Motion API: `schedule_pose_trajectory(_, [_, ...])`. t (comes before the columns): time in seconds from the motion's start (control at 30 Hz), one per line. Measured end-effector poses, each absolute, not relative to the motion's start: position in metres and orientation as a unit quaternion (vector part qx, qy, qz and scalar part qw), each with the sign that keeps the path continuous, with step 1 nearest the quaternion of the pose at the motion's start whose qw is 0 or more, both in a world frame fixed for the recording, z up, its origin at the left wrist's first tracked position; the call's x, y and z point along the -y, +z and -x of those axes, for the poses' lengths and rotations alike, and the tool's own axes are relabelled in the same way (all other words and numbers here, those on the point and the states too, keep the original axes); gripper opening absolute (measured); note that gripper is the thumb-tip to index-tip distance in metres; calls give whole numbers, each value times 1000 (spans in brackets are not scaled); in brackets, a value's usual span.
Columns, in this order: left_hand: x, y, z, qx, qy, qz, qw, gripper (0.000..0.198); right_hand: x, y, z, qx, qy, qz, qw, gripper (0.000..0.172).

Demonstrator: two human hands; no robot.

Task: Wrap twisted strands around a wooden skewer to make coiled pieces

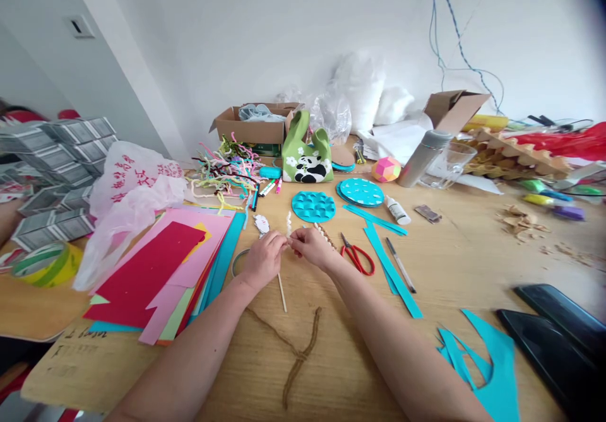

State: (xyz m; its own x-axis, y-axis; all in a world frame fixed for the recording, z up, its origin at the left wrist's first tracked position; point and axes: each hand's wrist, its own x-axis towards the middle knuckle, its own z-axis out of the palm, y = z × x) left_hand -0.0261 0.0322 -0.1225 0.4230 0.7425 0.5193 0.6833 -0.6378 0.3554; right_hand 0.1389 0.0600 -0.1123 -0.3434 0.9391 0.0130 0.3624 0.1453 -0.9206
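Note:
My left hand (pixel 265 257) and my right hand (pixel 310 246) meet over the middle of the table, thumbs and fingers pinched together. A small white twisted strip (pixel 288 223) rises from between the fingertips; its lower end is hidden. Below my left hand a thin wooden stick (pixel 283 293) points toward me, its upper part covered by the hand. Closer to me lies a forked brown fuzzy pipe cleaner (pixel 299 354). Behind my right hand is a row of brown and cream beads or shells (pixel 324 236). Red-handled scissors (pixel 358 258) lie to its right.
Coloured paper sheets (pixel 165 264) are stacked at left beside a tape roll (pixel 47 267). A blue dimpled disc (pixel 313 206), glue bottle (pixel 396 211) and green panda bag (pixel 307 154) stand beyond my hands. Blue strips (pixel 392 270), a pen (pixel 400 264) and phones (pixel 549 352) lie right.

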Motion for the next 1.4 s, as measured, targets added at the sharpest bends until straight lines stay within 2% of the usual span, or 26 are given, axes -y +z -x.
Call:
schedule_pose_trajectory(0.17, [-36,-124,27,-437,394,-800,118,15,-61,-115,-136,652,482,464,357,29])
schedule_pose_trajectory(0.27, [-40,-126,26,-473,469,-700,259,11,-61,-111,-135,631,482,465,390,28])
schedule_pose_trajectory(0.33, [-42,-127,25,-488,497,-612,375,19,-61,-109,-135,617,484,461,416,30])
schedule_pose_trajectory(0.47, [-42,-123,22,-456,510,-461,565,31,-60,-108,-132,581,499,445,463,33])
schedule_pose_trajectory(0.57, [-40,-120,20,-420,498,-388,652,35,-59,-108,-130,573,507,436,474,34])
schedule_pose_trajectory(0.9, [-41,-119,23,-381,487,-287,731,25,-56,-97,-130,586,518,417,462,32])
schedule_pose_trajectory(1.23, [-42,-116,23,-365,483,-270,749,17,-55,-99,-131,567,535,420,465,34])
schedule_pose_trajectory(1.4, [-41,-117,22,-348,486,-278,752,23,-56,-101,-132,558,553,411,462,36])
